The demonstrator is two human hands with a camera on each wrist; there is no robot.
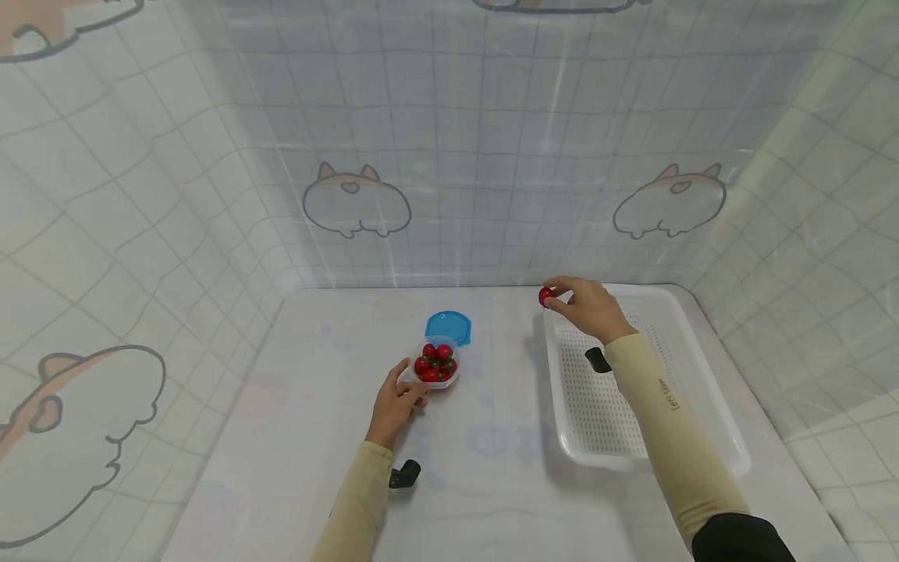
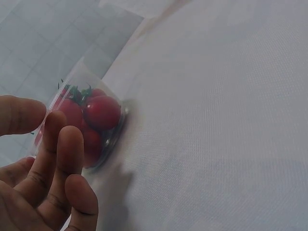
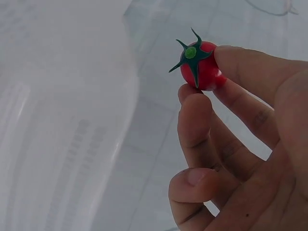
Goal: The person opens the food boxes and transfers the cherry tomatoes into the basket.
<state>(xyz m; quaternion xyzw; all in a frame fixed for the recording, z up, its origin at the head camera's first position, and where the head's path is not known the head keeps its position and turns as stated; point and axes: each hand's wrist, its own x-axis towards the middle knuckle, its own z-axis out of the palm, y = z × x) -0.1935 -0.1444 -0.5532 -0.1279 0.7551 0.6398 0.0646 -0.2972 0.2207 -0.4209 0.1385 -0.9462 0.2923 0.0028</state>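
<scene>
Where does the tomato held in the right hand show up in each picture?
Head: right of centre, the tomato in the right hand.
Left wrist: not in it.
Right wrist: upper part, right of centre, between thumb and fingers.
Shared landmark: the white basket, in the head and right wrist views.

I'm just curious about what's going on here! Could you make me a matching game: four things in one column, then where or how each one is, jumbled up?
1. Left hand
2. Lid
3. Right hand
4. Basket

A. White and perforated
B. Pinching one red tomato
C. Touching a clear tub of tomatoes
D. Blue, just beyond that tub

Pairs: 1-C, 2-D, 3-B, 4-A
</scene>
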